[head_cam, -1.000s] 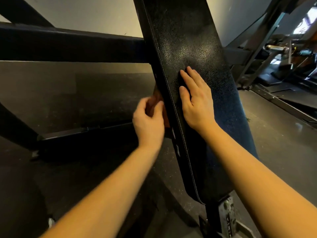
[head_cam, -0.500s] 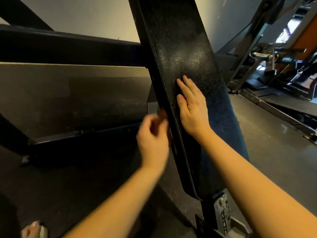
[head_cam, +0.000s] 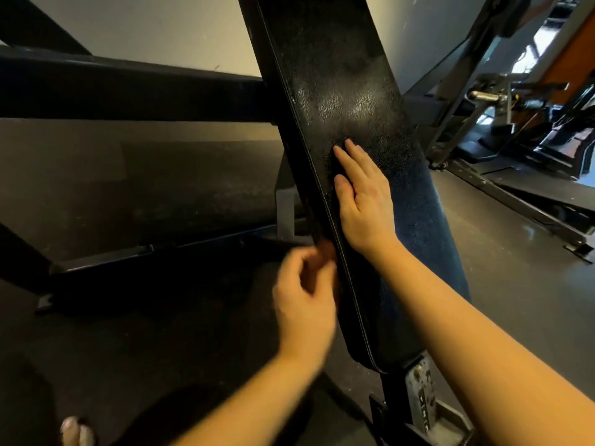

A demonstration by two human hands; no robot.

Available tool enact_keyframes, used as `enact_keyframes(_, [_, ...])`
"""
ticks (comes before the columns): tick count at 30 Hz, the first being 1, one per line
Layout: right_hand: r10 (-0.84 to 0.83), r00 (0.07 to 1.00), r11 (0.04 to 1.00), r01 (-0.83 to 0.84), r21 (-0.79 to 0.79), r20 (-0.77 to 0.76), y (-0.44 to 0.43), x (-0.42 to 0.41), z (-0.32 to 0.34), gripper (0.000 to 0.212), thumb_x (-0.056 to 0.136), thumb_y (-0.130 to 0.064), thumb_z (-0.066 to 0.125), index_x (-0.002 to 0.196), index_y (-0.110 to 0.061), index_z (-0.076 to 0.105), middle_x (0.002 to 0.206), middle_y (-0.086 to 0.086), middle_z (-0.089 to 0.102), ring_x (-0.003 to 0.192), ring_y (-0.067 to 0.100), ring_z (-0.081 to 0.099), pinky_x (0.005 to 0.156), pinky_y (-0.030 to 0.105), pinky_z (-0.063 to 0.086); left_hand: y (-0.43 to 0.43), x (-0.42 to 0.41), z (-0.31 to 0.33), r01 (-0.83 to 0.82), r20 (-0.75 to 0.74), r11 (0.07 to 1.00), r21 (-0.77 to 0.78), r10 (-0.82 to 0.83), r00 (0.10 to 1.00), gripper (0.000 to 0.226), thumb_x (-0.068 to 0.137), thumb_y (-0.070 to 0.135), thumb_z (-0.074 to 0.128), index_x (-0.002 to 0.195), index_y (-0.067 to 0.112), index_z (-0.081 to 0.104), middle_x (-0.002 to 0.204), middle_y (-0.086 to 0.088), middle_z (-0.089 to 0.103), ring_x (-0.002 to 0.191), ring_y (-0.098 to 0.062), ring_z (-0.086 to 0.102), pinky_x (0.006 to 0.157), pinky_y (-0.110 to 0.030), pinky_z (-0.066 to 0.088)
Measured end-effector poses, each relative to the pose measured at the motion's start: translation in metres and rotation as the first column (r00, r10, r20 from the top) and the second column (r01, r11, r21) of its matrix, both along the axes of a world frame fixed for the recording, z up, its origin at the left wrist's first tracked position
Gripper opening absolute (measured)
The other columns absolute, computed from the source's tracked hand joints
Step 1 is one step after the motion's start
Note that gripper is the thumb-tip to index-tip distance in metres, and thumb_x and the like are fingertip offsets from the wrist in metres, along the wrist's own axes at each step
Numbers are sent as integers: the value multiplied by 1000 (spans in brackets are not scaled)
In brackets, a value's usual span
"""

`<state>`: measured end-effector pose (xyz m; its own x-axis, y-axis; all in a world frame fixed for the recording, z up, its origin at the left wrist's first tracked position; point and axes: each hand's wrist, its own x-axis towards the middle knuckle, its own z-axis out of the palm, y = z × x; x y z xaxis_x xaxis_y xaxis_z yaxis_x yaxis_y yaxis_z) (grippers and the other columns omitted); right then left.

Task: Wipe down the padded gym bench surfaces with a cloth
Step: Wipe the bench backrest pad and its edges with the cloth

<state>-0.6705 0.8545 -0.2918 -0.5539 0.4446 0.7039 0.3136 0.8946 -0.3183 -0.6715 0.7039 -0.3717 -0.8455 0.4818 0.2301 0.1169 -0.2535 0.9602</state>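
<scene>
Gripping what may be cloth (head_cam: pixel 324 250), left hand (head_cam: pixel 304 307) blurred

Pad: black bench pad (head_cam: pixel 347 91), steeply tilted, a stitched seam down its left edge (sheen near mid-height).
On its face: right hand (head_cam: pixel 363 204), flat, fingers straight.
At its left edge: left hand (head_cam: pixel 306 304), blurred, gripping a brownish cloth (head_cam: pixel 325 249).
Below the pad: metal bracket (head_cam: pixel 421 400).
Floor (head_cam: pixel 515 284): dark; bears a black frame bar (head_cam: pixel 145 252) and bare toes (head_cam: pixel 77 429).
</scene>
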Motion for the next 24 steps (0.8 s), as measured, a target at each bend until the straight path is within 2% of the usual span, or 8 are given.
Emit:
enact_keyframes(2, [1, 1000, 1000, -1, -13, 0, 1, 1, -1, 46, 102, -24, 46, 147, -17, 52, 158, 4, 43, 148, 19, 33, 119, 15, 11, -22, 30, -12, 66, -3, 997, -48, -66, 998, 19, 92, 13, 73, 99, 30, 68, 94, 10, 69, 93, -6, 68, 83, -22, 54])
enact_keyframes(6, [12, 1000, 1000, -12, -1, -8, 2, 1, -2, 47, 102, -27, 44, 147, -16, 53, 158, 5, 43, 148, 20, 34, 120, 21, 15, 23, -47, 32, -67, -169, 998, -16, 63, 984, 17, 91, 12, 73, 94, 25, 64, 85, 13, 66, 82, 6, 62, 75, -8, 45])
enact_keyframes(9, [1, 1000, 1000, -1, -8, -4, 1, 1, -2, 50, 101, -32, 41, 147, -17, 53, 158, 4, 43, 148, 19, 34, 120, 20, 14, 49, -103, 58, -136, -184, 991, 1, 134, 974, 15, 92, 11, 71, 97, 23, 63, 87, 11, 67, 83, 0, 62, 80, -19, 52])
enact_keyframes(12, [-8, 1000, 1000, 8, -6, -7, 0, 1, 0, 50, 100, -32, 41, 146, -17, 54, 158, 4, 44, 147, 19, 35, 119, 16, 12, 21, -63, 29, 7, -151, 1000, -26, -11, 988, 23, 93, 12, 71, 97, 33, 62, 92, 9, 69, 89, 0, 64, 79, -16, 48])
enact_keyframes(14, [4, 1000, 1000, -4, -9, 1, 0, 1, -1, 50, 101, -32, 41, 146, -17, 54, 158, 3, 44, 148, 19, 35, 120, 20, 15, -12, -23, 4, 174, -138, 980, -101, -187, 973, 25, 93, 14, 72, 95, 37, 64, 92, 10, 70, 91, -2, 67, 79, -15, 50])
enact_keyframes(16, [11, 1000, 1000, -11, -16, 9, 0, 1, -1, 49, 101, -32, 40, 147, -17, 53, 158, 3, 43, 148, 18, 34, 122, 26, 19, -21, -14, 3, 222, -143, 969, -111, -237, 961, 22, 93, 16, 73, 94, 36, 66, 91, 11, 70, 92, -2, 68, 80, -16, 52])
enact_keyframes(19, [7, 1000, 1000, -6, -20, 11, 1, 3, -1, 51, 102, -34, 38, 148, -19, 51, 160, 1, 41, 149, 16, 32, 123, 30, 20, 22, -77, 45, 12, -280, 999, -30, -20, 960, 23, 90, 10, 74, 91, 30, 62, 82, 13, 66, 80, 6, 62, 75, -9, 45])
enact_keyframes(24, [-5, 1000, 999, 6, -42, 25, -1, 4, -1, 49, 103, -34, 38, 150, -23, 48, 161, -4, 38, 151, 12, 28, 124, 35, 22, 73, -172, 90, -131, -253, 991, 21, 133, 958, 15, 90, 10, 71, 98, 22, 66, 89, 9, 66, 81, -4, 59, 85, -32, 54])
